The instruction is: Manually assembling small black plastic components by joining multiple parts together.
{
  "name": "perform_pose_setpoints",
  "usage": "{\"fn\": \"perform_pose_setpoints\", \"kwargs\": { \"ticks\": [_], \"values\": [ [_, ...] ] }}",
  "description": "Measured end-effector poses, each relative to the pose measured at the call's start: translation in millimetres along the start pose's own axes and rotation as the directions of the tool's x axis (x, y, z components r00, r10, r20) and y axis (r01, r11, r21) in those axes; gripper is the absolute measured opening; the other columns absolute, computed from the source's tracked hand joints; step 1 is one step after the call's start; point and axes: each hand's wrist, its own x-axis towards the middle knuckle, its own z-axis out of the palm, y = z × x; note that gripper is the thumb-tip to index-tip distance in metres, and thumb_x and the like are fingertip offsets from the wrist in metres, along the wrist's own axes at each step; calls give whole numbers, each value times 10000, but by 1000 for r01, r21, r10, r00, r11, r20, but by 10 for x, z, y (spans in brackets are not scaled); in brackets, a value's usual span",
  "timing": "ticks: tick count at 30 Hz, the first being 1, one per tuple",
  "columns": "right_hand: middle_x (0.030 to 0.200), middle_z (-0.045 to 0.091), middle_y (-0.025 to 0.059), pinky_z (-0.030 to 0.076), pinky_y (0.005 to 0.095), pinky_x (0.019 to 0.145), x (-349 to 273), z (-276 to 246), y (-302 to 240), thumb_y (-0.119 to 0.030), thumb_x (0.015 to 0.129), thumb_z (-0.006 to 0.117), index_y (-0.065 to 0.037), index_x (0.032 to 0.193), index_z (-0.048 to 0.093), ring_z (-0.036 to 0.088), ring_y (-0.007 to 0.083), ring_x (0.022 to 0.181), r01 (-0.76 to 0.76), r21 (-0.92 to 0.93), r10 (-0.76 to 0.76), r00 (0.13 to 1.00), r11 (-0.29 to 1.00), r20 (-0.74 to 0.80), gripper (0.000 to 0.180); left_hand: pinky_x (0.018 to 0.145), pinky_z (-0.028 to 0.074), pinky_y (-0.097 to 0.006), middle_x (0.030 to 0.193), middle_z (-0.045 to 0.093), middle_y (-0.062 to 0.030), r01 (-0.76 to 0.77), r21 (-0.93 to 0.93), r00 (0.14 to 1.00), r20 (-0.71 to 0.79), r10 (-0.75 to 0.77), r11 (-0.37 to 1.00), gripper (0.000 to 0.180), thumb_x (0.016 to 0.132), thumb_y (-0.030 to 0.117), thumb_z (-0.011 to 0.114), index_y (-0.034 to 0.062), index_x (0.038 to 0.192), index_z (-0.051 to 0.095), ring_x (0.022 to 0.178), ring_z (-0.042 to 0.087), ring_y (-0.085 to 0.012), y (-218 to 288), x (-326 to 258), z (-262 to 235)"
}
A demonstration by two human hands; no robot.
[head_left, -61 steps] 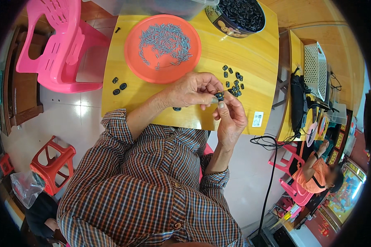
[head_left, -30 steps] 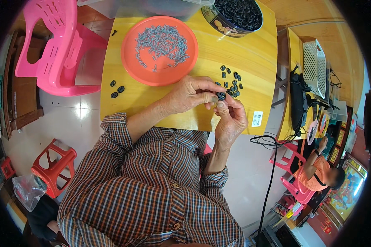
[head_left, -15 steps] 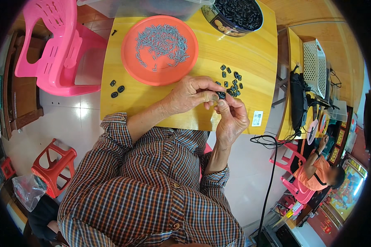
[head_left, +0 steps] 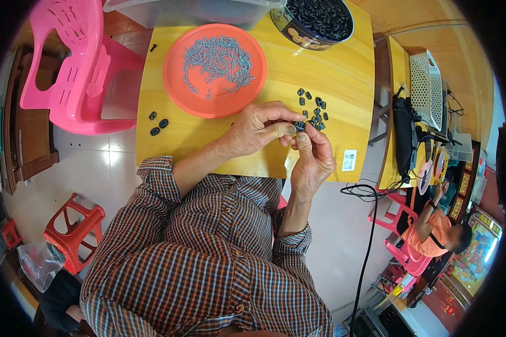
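Between my two hands, over the front of the yellow table, is a small black oval plastic piece [head_left: 299, 126]. My left hand [head_left: 258, 129] pinches it from the left with thumb and forefinger. My right hand [head_left: 312, 154] grips its right and lower side, fingers curled behind it. Any screw in the piece is too small to make out. Just beyond my right hand lies a loose group of similar black pieces [head_left: 318, 111]. A round orange tray [head_left: 174, 84] with many small grey screws [head_left: 219, 59] sits beyond my left hand.
A round tin [head_left: 306, 38] full of black parts stands at the table's far right, beside a clear plastic bin [head_left: 191, 14]. Several black pieces [head_left: 163, 123] lie at the left edge. A pink chair [head_left: 90, 78] stands left; a seated person [head_left: 430, 230] is at right.
My hands stay together on the black piece, with only a slight shift of the fingers around it. The whole view has shifted a little.
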Motion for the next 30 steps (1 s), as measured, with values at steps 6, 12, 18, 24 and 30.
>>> {"fn": "perform_pose_setpoints", "kwargs": {
  "ticks": [6, 12, 18, 24, 30],
  "values": [
    [830, 644, 75, 478, 241, 647, -39, -32, 21, 12, 867, 603, 29, 1010, 620, 598, 118, 718, -14, -9, 15, 1000, 1000, 25, 144, 647, 512, -214, 901, 578, -51, -48, 104, 998, 31, 45, 993, 266, 899, -28, 524, -9, 1152, 603, 721, 617, -94, 52, -8, -24],
    [841, 639, 71, 476, 242, 637, -34, 36, 10, 24, 861, 603, 21, 1004, 625, 590, 113, 702, 13, 1, -13, 997, 1000, 79, 144, 632, 510, -214, 872, 609, -53, 60, 18, 998, -2, -60, 998, 227, 917, 7, 519, -15, 1128, 599, 690, 613, -84, 124, -60, -43],
    [855, 627, 58, 468, 219, 617, -68, 51, -19, -4, 857, 626, 18, 1008, 641, 575, 100, 679, -7, -33, 9, 997, 999, 72, 154, 580, 541, -230, 829, 646, -75, 131, -125, 974, -170, -151, 983, 205, 932, 40, 505, -26, 1105, 593, 649, 628, -100, 331, -199, -258],
    [863, 611, 38, 467, 212, 610, -219, 99, 60, -11, 865, 619, 13, 1032, 640, 569, 87, 678, -70, -94, 83, 987, 993, 138, 170, 571, 551, -231, 820, 656, -77, 167, -42, 948, -268, -172, 985, 190, 923, 46, 528, -29, 1080, 604, 650, 644, -107, 292, -388, -280],
    [892, 574, 27, 456, 207, 664, -265, 194, 155, 21, 848, 628, 10, 1085, 627, 542, 77, 769, 51, -76, -27, 957, 996, 290, 237, 584, 552, -224, 788, 656, -66, 221, -10, 947, -237, -217, 975, 183, 915, 34, 544, -20, 1075, 617, 647, 643, -98, 206, -476, -236]
  ]
}}
